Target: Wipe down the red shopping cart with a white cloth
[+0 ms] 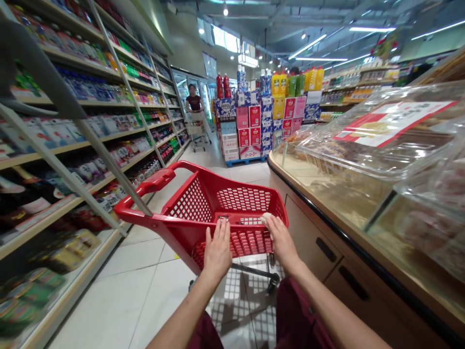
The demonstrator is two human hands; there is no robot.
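Note:
A red plastic shopping cart [170,218] stands crosswise in front of me, its handle toward the left. Over its near side wall reaches my left hand [218,248], fingers stretched out and lying close together, with nothing visible in them. My right hand [282,238] is at the cart's right end, over the rim, with its fingers curled on a small whitish thing [266,218]. What kind of thing it is, I cannot make out. A small dark patch shows in the basket just beyond my left fingertips, too small to name.
Drink shelves [119,131] run along the left side. On the right is a wooden counter [327,237] with clear plastic food packs [363,140]. Stacked drink cartons [250,131] stand ahead. A person [194,103] with another cart [198,131] is farther down the aisle.

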